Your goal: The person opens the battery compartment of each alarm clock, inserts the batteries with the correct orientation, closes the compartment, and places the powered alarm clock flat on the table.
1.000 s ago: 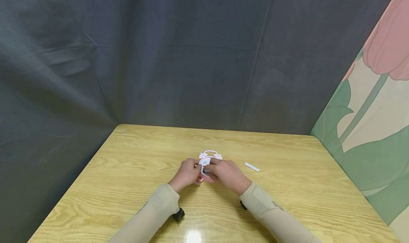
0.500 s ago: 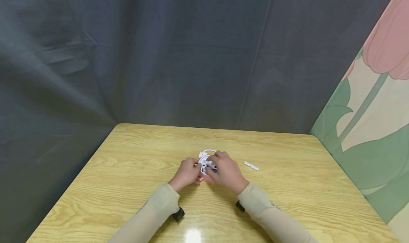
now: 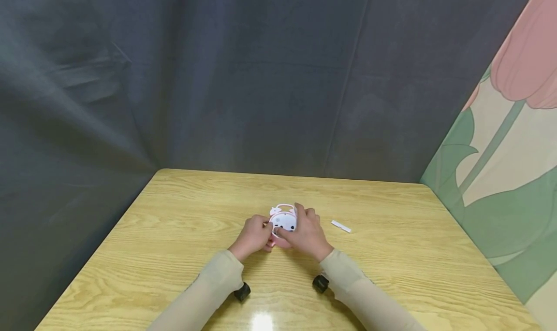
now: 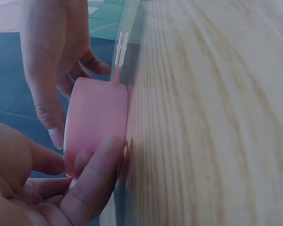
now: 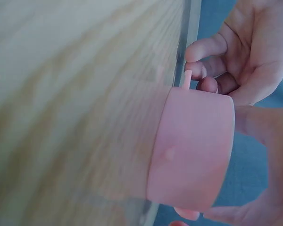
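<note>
A pink alarm clock (image 3: pixel 285 220) lies on the wooden table with its white back up. Its handle and a bell point away from me. My left hand (image 3: pixel 251 235) grips the clock's left side, thumb over the rim of the back and fingers low on the pink wall. My right hand (image 3: pixel 309 233) spans the right part, its thumb touching the back and its index finger at the upper right edge. The left wrist view has the clock's pink side (image 4: pixel 96 113) between both hands. In the right wrist view, right thumb and fingers reach around the casing (image 5: pixel 193 146).
A small white notched strip (image 3: pixel 341 226) lies on the table (image 3: pixel 391 253) to the right of the clock. Dark cloth (image 3: pixel 261 79) hangs behind the table and at its left. A wall with a tulip pattern (image 3: pixel 513 176) stands at the right.
My right hand has moved from the clock's middle to its right edge and opened out, uncovering more of the white back. The left hand keeps its grip on the clock.
</note>
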Demonstrator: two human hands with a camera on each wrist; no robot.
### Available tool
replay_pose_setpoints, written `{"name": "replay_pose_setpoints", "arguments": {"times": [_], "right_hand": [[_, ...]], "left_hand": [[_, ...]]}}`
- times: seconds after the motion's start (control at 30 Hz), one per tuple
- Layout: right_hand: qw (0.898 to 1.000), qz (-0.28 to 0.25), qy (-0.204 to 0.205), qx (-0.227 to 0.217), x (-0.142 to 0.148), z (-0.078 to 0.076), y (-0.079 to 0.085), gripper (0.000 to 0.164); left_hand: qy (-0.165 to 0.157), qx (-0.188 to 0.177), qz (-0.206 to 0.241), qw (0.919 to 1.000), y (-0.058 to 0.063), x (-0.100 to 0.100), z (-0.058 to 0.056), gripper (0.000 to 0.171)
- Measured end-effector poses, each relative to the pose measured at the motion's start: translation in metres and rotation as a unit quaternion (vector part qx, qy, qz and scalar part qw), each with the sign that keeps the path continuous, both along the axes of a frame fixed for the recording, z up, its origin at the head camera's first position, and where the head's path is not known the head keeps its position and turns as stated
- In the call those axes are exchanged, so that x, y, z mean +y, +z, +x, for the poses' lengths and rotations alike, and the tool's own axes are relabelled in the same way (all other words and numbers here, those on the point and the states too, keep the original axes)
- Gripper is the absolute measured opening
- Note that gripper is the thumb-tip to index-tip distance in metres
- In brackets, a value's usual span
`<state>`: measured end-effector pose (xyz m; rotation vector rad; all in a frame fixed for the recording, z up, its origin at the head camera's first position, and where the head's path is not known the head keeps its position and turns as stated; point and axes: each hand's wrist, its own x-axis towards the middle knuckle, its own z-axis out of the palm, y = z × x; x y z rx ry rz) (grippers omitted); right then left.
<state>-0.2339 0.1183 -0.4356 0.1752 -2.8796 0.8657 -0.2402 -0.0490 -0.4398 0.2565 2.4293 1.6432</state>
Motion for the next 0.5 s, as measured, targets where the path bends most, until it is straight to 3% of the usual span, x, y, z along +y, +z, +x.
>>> {"name": "replay_pose_setpoints", "arguments": {"times": [0.3, 0.5], "right_hand": [[0.995, -0.036, -0.008, -0.091, 0.0009, -0.0045, -0.0043, 0.107], [0.992, -0.057, -0.009, -0.112, 0.0007, -0.0057, -0.0053, 0.107]], "left_hand": [[0.004, 0.003, 0.000, 1.0000, -0.0005, -0.0001, 0.0001, 0.025], [0.000, -0.003, 0.005, 1.0000, -0.0002, 0.0003, -0.0003, 0.026]]}}
